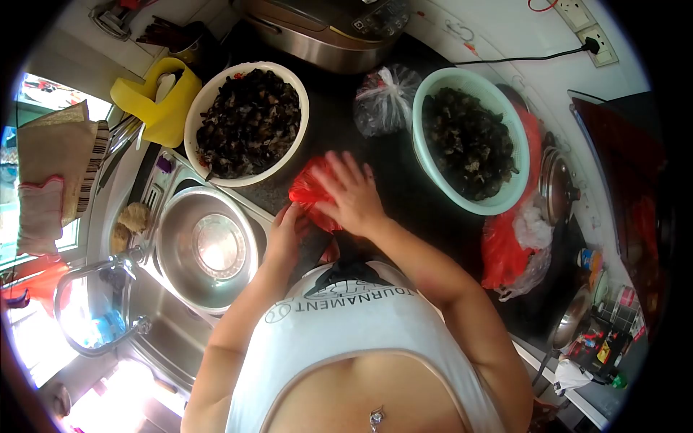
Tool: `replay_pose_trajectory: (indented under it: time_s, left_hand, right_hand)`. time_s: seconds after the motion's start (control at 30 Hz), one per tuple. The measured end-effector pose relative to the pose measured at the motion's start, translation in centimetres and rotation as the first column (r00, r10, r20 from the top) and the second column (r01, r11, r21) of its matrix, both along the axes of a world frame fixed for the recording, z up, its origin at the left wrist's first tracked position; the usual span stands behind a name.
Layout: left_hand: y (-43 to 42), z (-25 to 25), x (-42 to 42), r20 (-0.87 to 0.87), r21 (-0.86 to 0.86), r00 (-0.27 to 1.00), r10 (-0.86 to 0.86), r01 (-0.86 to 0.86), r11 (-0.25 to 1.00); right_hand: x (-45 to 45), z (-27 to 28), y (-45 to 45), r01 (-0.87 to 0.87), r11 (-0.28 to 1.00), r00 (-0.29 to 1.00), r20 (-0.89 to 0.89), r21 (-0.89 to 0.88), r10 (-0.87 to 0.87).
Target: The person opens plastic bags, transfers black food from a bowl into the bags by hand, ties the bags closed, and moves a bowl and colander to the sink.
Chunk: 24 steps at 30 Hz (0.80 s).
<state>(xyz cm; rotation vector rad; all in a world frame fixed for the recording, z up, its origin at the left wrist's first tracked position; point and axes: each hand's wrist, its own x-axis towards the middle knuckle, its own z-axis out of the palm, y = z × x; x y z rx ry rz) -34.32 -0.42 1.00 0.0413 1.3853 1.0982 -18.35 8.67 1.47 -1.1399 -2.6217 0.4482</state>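
Note:
A crumpled red plastic bag [310, 189] lies on the dark counter in front of my body. My left hand [286, 232] is at its lower left edge, with the fingers closed on the plastic. Over the bag's right side, my right hand [354, 193] has its fingers spread, and its thumb side touches the bag. Beyond the hands to the left is a white bowl [190, 137] full of dark, shell-like pieces. To the right stands a pale green basin [523, 144] with similar dark pieces.
A steel basin [170, 238] sits at the sink [155, 328] on the left, beside a curved faucet [68, 317]. A tied clear bag [386, 101] and a cooker [317, 43] are at the back. Red bags [503, 249] and a lidded pot [559, 184] stand right.

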Motion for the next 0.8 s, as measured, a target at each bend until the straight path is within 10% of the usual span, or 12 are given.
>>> replay_pose_trajectory:
  time_s: [0.13, 0.27, 0.37, 0.4, 0.57, 0.67, 0.8]
  left_hand:
    - [-0.2, -0.6, 1.1, 0.062, 0.094, 0.998, -0.023, 0.017, 0.995]
    - [-0.5, 0.3, 1.7, -0.05, 0.096, 0.996, -0.074, 0.079, 0.992]
    - [-0.5, 0.6, 2.2, -0.054, 0.107, 0.997, -0.062, 0.068, 0.992]
    - [0.4, 0.8, 2.4, -0.032, 0.134, 0.997, -0.065, 0.069, 0.989]
    - [3.9, 2.1, 1.9, -0.11, 0.376, 0.981, -0.157, 0.187, 0.908]
    - [7.3, 4.1, 1.7, -0.153, 0.621, 0.964, -0.216, 0.263, 0.738]
    - [10.9, 3.7, 2.9, 0.115, 0.511, 0.945, -0.306, 0.208, 0.834]
  right_hand:
    - [-0.6, -0.9, -1.0, -0.069, 0.995, 0.997, 0.021, 0.073, 0.068]
    - [1.9, -1.5, 1.1, 0.145, 0.979, 0.888, -0.417, -0.141, -0.192]
    - [3.1, -1.4, 0.2, 0.267, 0.948, 0.961, -0.026, -0.175, -0.276]
    - [3.1, -1.4, 0.3, 0.247, 0.902, 0.931, -0.173, -0.353, -0.322]
    - [3.4, -1.3, 0.4, -0.301, 0.403, 0.278, -0.483, -0.865, -0.83]
    - [3.5, 2.3, 1.5, -0.36, 0.477, 0.117, -0.546, -0.802, -0.83]
    - [3.8, 3.1, 2.5, -0.376, 0.561, 0.116, -0.638, -0.738, -0.761]
